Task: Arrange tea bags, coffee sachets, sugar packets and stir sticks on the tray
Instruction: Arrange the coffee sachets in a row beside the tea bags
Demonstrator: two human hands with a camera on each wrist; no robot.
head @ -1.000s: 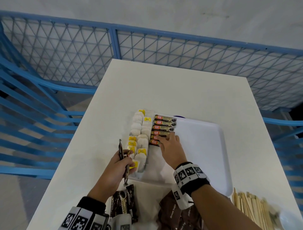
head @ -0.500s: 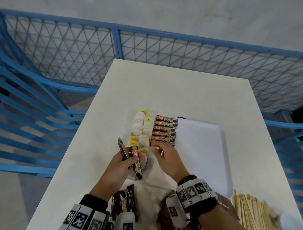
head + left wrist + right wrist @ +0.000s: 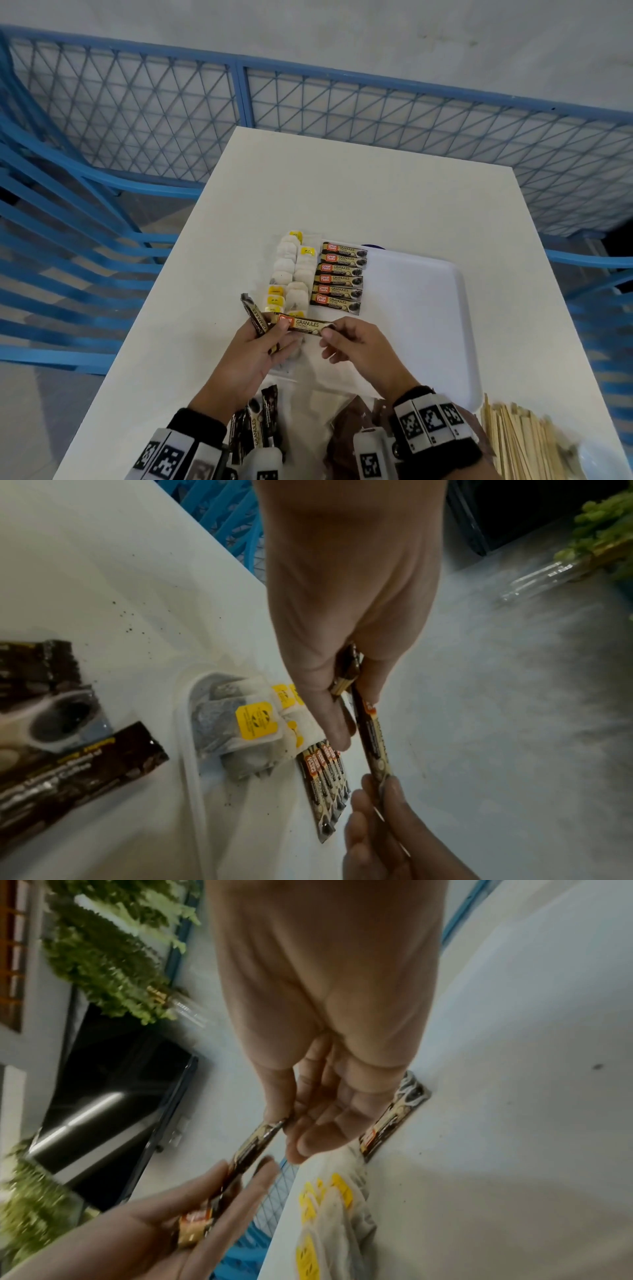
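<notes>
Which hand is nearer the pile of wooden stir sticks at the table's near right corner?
Right. The right hand pinches a coffee sachet over the tray, left of the stir sticks. The left hand, holding sachets, is farther left.

Tray [image 3: 428, 308] white, on white table [image 3: 342, 192]. On tray's left part: tea bags [image 3: 291, 270] off-white with yellow tags; coffee sachets [image 3: 339, 279] dark brown and gold with red-orange logo. Near tray's right corner: stir sticks [image 3: 524, 442] pale wood. Beyond table: fence [image 3: 137, 113] blue, diamond mesh.
</notes>
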